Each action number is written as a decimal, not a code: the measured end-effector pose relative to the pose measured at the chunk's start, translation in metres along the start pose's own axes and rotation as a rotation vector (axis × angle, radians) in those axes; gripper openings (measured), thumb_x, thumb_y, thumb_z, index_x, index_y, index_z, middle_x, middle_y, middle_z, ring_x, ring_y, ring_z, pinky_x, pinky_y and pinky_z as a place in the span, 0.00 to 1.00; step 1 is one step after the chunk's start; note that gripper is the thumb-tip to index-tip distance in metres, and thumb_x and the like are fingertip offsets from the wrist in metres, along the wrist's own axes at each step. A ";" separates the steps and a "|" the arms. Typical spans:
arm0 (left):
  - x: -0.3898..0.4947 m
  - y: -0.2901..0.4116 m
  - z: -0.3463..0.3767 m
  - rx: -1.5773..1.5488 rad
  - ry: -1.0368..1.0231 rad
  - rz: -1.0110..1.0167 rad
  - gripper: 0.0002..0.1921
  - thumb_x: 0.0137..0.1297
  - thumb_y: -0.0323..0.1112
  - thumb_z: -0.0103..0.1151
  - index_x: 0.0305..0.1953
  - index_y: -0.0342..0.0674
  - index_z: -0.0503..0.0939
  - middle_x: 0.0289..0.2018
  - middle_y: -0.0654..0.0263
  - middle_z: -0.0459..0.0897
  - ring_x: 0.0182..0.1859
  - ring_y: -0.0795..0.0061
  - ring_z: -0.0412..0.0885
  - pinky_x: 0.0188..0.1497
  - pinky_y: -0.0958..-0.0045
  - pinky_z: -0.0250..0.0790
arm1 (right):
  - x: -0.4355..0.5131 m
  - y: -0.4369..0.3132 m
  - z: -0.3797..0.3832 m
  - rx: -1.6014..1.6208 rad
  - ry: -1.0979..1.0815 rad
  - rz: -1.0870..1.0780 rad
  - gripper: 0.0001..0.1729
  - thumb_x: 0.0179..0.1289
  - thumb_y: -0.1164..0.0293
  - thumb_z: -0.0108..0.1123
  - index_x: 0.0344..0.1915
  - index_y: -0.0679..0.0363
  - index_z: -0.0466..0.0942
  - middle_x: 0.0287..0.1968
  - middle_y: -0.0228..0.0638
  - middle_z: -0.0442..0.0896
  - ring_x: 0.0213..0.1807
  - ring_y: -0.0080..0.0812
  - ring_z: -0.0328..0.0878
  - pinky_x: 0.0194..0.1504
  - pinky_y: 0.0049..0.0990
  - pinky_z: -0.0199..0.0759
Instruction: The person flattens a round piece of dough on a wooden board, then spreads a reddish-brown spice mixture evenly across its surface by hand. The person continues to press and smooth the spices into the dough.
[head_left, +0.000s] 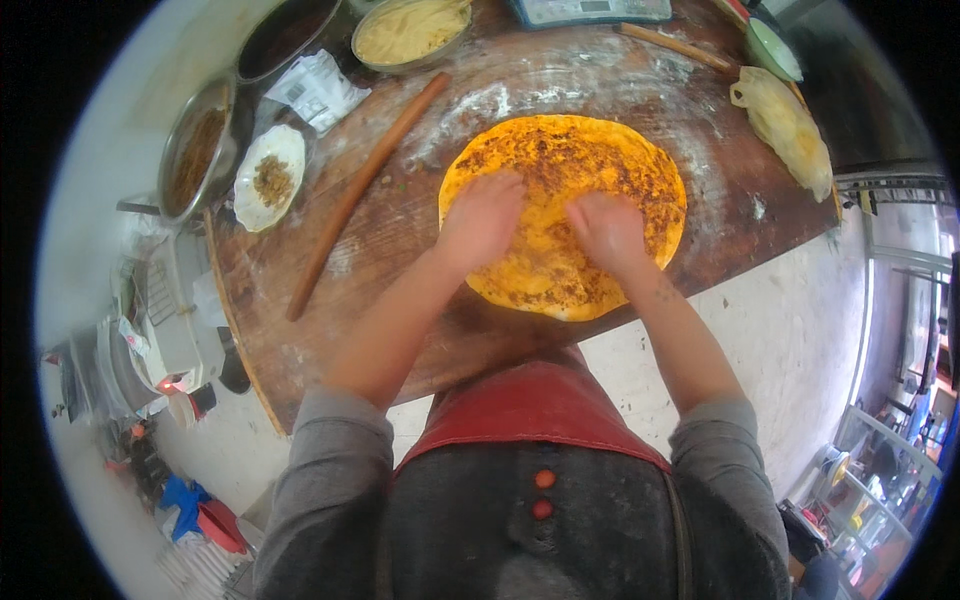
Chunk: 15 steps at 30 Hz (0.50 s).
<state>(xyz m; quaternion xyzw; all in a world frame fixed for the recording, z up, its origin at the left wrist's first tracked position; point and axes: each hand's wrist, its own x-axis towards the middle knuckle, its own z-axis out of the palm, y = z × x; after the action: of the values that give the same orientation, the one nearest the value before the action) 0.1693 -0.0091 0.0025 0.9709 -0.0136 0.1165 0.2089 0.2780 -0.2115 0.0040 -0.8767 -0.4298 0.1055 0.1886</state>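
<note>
A round sheet of dough (652, 180), coated orange-yellow with dark brown smears, lies flat near the front edge of the wooden table (510, 337). Over its left part is my left hand (484, 217), fingers curled down towards the coating. My right hand (609, 231) is bent in the same way a little right of the middle. Both hands are blurred, and their fingertips are hard to make out, so whether they pinch the dough or only rub it is not plain. Left of the sheet, a long wooden rolling pin (367, 195) rests at a slant.
White flour (487, 101) dusts the tabletop. At the left stand a scalloped dish (247, 202) of brown crumbs and a metal bowl (169, 180). Behind are a white packet (319, 90), a bowl of dough (412, 34) and a scale (555, 10). A plastic bag (784, 127) lies right.
</note>
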 end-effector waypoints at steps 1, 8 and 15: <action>0.009 -0.004 0.003 0.017 0.015 -0.007 0.14 0.68 0.33 0.55 0.52 0.36 0.80 0.58 0.60 0.79 0.63 0.57 0.73 0.69 0.53 0.60 | 0.022 0.002 -0.001 0.069 0.075 0.142 0.10 0.67 0.61 0.56 0.39 0.52 0.81 0.43 0.39 0.84 0.50 0.43 0.80 0.52 0.45 0.73; 0.026 -0.024 0.011 0.160 -0.091 -0.085 0.18 0.69 0.35 0.54 0.57 0.37 0.77 0.64 0.59 0.74 0.70 0.60 0.67 0.71 0.54 0.57 | 0.070 0.012 0.015 -0.175 0.172 -0.066 0.18 0.70 0.60 0.52 0.51 0.58 0.78 0.52 0.41 0.81 0.57 0.45 0.76 0.56 0.50 0.68; 0.014 -0.026 0.020 0.230 -0.255 -0.180 0.25 0.76 0.44 0.43 0.69 0.38 0.66 0.75 0.63 0.56 0.78 0.67 0.49 0.78 0.53 0.41 | 0.044 0.027 0.012 -0.250 -0.122 -0.272 0.37 0.73 0.47 0.46 0.73 0.57 0.60 0.77 0.36 0.57 0.80 0.32 0.46 0.78 0.51 0.28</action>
<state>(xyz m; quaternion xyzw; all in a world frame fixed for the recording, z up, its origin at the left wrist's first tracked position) 0.1897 0.0067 -0.0227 0.9925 0.0603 -0.0260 0.1027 0.3198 -0.1890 -0.0196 -0.8190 -0.5648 0.0778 0.0646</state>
